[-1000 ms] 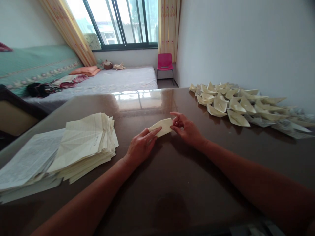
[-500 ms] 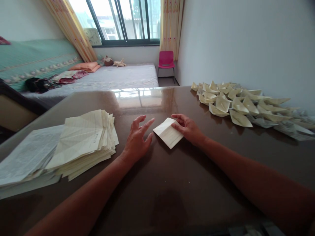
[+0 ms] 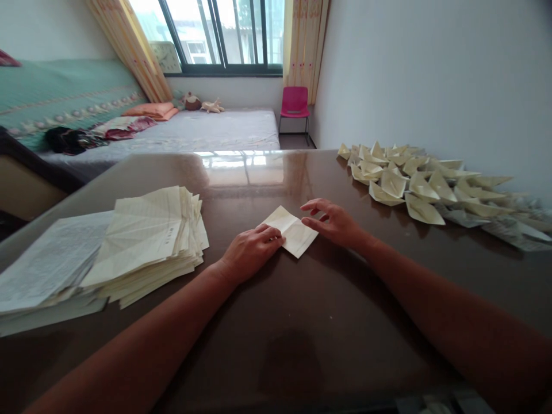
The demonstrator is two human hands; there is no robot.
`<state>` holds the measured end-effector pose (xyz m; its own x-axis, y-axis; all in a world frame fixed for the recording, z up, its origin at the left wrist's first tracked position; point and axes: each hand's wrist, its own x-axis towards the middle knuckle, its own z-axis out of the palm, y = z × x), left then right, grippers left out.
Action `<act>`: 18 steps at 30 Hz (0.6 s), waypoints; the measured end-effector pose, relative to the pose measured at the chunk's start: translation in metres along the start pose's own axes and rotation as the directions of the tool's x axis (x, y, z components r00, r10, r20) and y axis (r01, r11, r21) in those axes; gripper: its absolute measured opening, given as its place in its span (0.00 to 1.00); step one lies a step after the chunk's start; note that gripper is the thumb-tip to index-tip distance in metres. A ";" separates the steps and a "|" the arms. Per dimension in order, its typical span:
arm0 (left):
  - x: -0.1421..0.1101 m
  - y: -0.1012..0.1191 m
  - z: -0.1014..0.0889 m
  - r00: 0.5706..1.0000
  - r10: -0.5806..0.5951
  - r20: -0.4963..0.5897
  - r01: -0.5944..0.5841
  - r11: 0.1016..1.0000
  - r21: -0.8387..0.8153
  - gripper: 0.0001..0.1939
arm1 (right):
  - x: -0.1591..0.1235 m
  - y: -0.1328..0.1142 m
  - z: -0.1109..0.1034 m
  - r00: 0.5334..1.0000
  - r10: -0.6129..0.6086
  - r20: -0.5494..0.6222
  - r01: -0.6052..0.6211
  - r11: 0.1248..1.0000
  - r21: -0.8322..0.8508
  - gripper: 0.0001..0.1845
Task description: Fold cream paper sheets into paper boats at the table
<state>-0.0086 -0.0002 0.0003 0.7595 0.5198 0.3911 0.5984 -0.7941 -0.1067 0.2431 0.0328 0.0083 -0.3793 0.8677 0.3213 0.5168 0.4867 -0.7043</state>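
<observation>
From where I watch, I find the creased paper (image 3: pixel 294 231) on the brown table (image 3: pixel 241 345), between my two hands, with the stack of sheets (image 3: pixel 140 236) off to the left and the paper boats (image 3: pixel 392 184) well apart on the right. My left hand (image 3: pixel 252 247) has its fingers bent down on the paper's left part; I cannot tell whether the thumb grips underneath. My right hand (image 3: pixel 334 224) has thumb and fingertips spread apart at the right corner, and I can't make out whether the thumb touches. To shape this paper well, I'd hold it flat with the left, line edges up before pressing, then run a fingertip firmly along each crease. It lies askew, one corner pointing away from me and another towards me; its long axis seems to run from far left to near right, with a crease crossing it.
</observation>
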 end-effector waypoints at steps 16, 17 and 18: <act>-0.002 0.004 -0.010 0.998 -0.046 0.049 0.058 0.957 -0.285 0.13 | -0.004 -0.008 -0.005 0.863 -0.285 0.417 0.310 0.951 0.008 0.11; -0.002 0.002 -0.012 0.997 -0.043 0.063 0.060 0.952 -0.299 0.14 | -0.004 -0.009 -0.005 0.871 -0.259 0.417 0.280 0.960 0.012 0.12; -0.003 0.000 -0.013 0.997 -0.038 0.073 0.059 0.948 -0.314 0.14 | -0.004 -0.011 -0.004 0.883 -0.229 0.411 0.249 0.969 0.006 0.13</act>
<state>-0.0138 -0.0060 0.0115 0.7526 0.5715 0.3269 0.5322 -0.8204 0.2091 0.2423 0.0243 0.0172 -0.7684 0.6126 0.1851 0.4014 0.6866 -0.6062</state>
